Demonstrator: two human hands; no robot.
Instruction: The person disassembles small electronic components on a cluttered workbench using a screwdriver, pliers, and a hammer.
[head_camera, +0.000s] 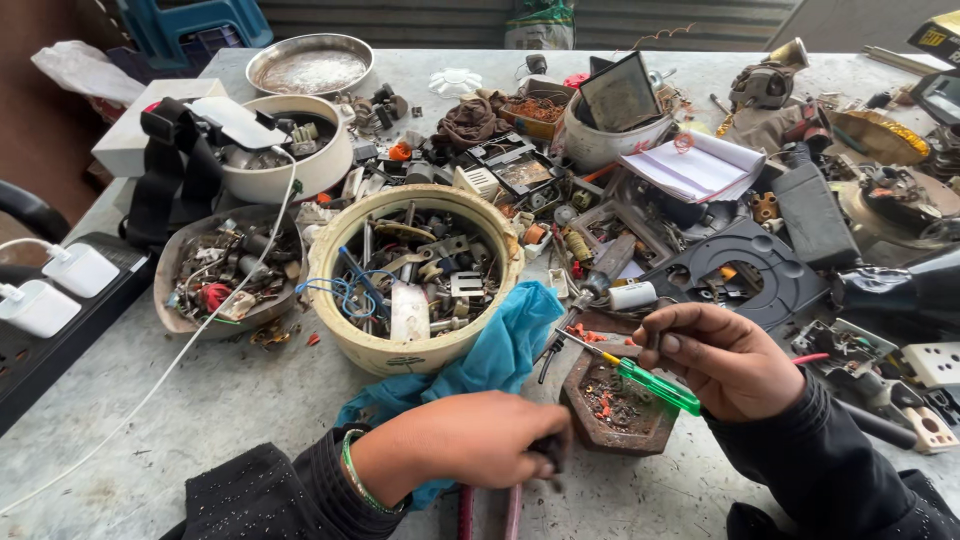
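Presently, near the desk's (150, 420) front edge, the right hand (725, 360) pinches one green-handled screwdriver (640, 378): light, rigid, smooth plastic, best gripped mid-handle. The left hand (465, 445) is closed around one small dark part (548, 452), mostly hidden; it appears hard and slight. One rusty hexagonal tray (615, 410) lies between them, one blue cloth (500, 350) alongside.
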